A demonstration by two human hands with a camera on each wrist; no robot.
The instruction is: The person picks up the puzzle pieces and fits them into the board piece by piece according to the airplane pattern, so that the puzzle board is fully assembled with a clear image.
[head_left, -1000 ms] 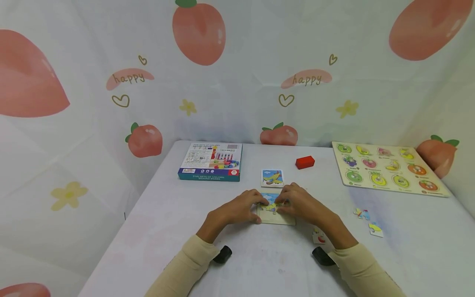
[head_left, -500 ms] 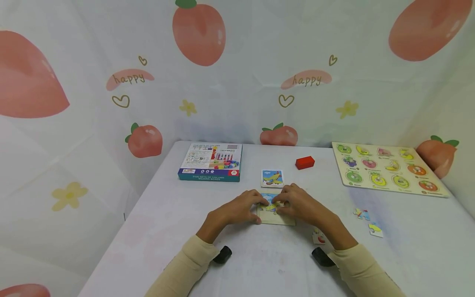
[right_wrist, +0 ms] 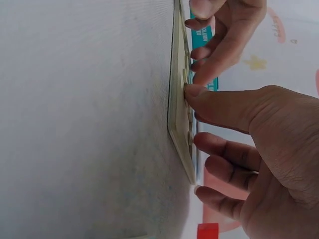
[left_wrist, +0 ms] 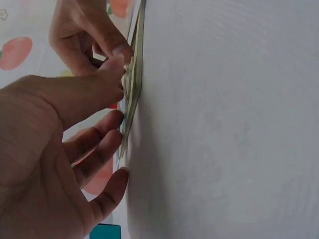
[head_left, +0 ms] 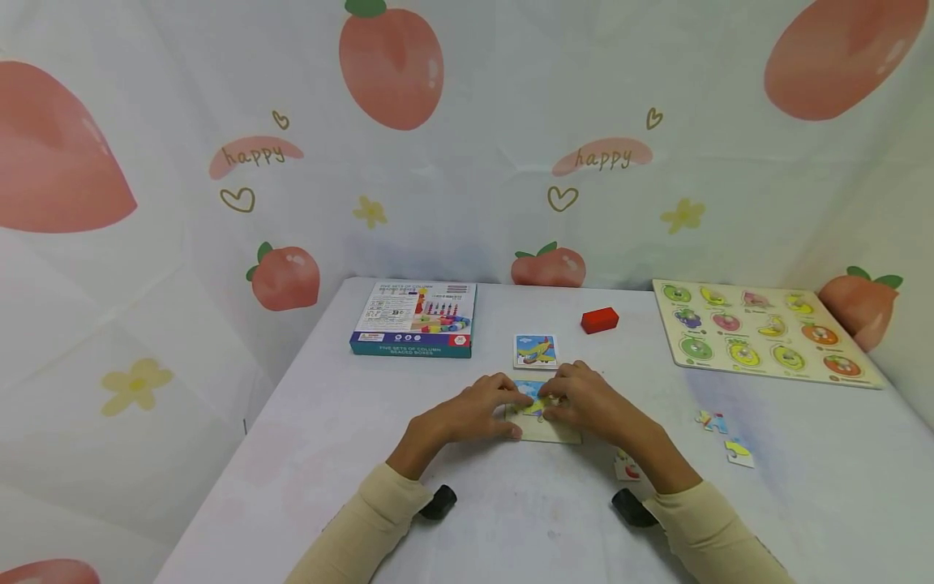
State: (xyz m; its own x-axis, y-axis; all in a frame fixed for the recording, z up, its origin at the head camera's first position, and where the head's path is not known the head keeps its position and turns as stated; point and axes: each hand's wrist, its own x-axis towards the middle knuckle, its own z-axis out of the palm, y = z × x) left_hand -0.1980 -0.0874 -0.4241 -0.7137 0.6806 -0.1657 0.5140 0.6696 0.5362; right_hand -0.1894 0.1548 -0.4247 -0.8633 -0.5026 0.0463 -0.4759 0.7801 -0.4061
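Note:
A small wooden puzzle board (head_left: 556, 432), partly filled with blue and yellow pieces (head_left: 535, 409), lies flat on the white table. My left hand (head_left: 476, 408) rests at its left side, fingers spread and loosely bent, with the index fingertip on the pieces and the thumb low on the board. From the right, my right hand (head_left: 584, 397) pinches a puzzle piece (right_wrist: 185, 78) between thumb and fingers, down against the board; the hand covers most of that piece. Just behind the board lies a square picture (head_left: 535, 351) of a yellow airplane.
Loose puzzle pieces (head_left: 739, 453) lie to the right, and another piece (head_left: 626, 465) sits by my right forearm. A red block (head_left: 600, 319), a fruit puzzle board (head_left: 773, 331) and a bead-set box (head_left: 413, 318) stand farther back, before a printed cloth.
My left index finger and thumb have shifted slightly right over the board. The right fingers have made small moves at the pieces; the loose pieces stay put.

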